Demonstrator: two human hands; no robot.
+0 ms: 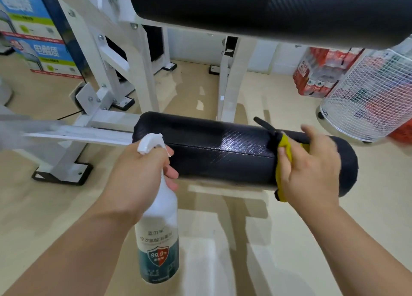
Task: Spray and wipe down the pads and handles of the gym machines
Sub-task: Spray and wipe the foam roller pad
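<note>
On the roller pad | wiping: right hand, 3 o'clock, clamps cloth down | left hand grips spray bottle, 7 o'clock | next, likely: sweep cloth toward 9 o'clock

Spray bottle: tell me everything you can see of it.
The spray bottle is white plastic with a white trigger head on top and a label whose lower part is teal, bearing a red-and-blue shield marked 99.9%. It hangs roughly upright above the pale floor, nozzle facing the black roller pad near its left end. The left hand grips its neck, a finger at the trigger. Nothing else visibly touches it; the fill level cannot be seen.
</note>
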